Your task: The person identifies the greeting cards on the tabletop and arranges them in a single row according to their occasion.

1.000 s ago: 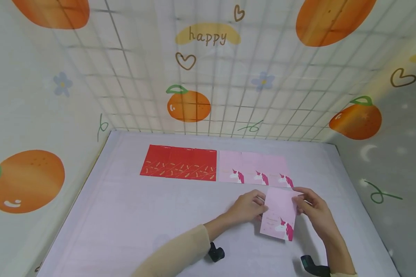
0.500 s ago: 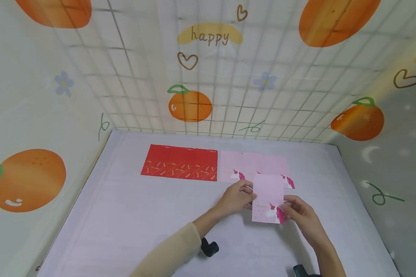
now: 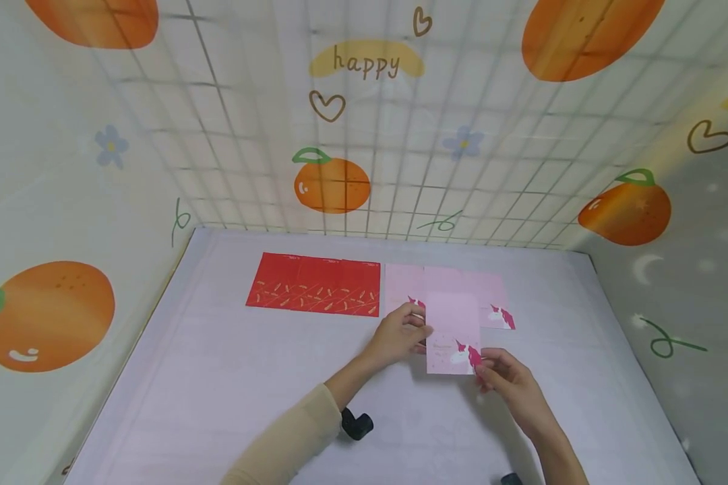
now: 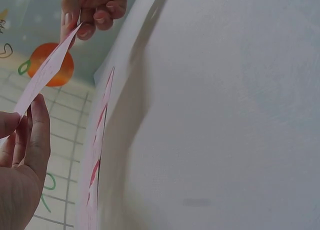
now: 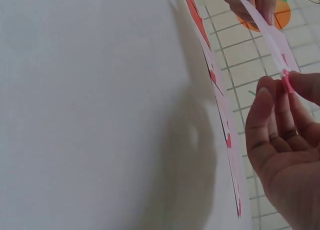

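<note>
A pink card point(image 3: 452, 316) with a white and magenta unicorn in its lower right corner is held up above the table, between both hands. My left hand point(image 3: 396, 337) pinches its left edge between thumb and fingers. Low on the opposite edge, my right hand point(image 3: 512, 384) pinches it near the unicorn's mane. From the left wrist, the card point(image 4: 47, 70) looks thin and raised off the surface. Behind it lies a row of pink unicorn cards point(image 3: 494, 289), partly hidden by the held card and the left hand.
Left of the pink row lie red cards point(image 3: 312, 283) with gold marks, edge to edge. The white table point(image 3: 218, 377) ends at a fruit-printed curtain point(image 3: 388, 148) over a wire grid. A black device point(image 3: 358, 426) shows by the left sleeve point(image 3: 285, 431).
Both hands have carried the pink card left and away from me, so it now overlaps the pink row in view. It has also straightened from a slight tilt.
</note>
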`<state>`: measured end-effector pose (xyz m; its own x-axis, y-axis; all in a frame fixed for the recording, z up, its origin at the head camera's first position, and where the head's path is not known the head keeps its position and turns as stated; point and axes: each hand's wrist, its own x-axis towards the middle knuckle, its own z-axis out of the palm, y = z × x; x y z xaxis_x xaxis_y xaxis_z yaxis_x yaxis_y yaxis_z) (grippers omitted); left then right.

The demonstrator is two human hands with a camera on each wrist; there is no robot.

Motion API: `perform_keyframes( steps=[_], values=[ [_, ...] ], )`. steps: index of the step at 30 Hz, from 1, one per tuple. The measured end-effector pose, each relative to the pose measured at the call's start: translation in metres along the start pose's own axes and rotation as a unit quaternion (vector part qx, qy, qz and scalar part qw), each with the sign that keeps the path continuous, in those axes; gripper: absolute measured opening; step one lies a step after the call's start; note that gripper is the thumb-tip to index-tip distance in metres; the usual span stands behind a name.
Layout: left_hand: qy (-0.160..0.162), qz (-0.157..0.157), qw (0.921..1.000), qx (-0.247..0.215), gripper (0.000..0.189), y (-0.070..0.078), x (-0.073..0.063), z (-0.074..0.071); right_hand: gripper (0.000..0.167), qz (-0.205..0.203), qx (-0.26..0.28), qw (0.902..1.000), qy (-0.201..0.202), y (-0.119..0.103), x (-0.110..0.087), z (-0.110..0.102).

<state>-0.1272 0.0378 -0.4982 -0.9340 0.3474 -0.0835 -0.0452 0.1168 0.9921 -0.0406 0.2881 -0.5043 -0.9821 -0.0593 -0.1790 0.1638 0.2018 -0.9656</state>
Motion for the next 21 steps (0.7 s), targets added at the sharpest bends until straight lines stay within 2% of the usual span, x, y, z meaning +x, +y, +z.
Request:
perform_keyframes(
  steps=[13, 21],
  values=[
    [0.001, -0.007, 0.9999, -0.015, 0.027, -0.0018, 0.0011, -0.0013, 0.037, -0.001, 0.002, 1.0, 0.002, 0.0022, 0.0038, 0.004],
    [-0.001, -0.013, 0.9995, -0.028, 0.03, 0.002, 0.0003, -0.0012, 0.034, -0.024, -0.007, 0.9995, 0.017, 0.0023, 0.0042, 0.004]
  ],
)
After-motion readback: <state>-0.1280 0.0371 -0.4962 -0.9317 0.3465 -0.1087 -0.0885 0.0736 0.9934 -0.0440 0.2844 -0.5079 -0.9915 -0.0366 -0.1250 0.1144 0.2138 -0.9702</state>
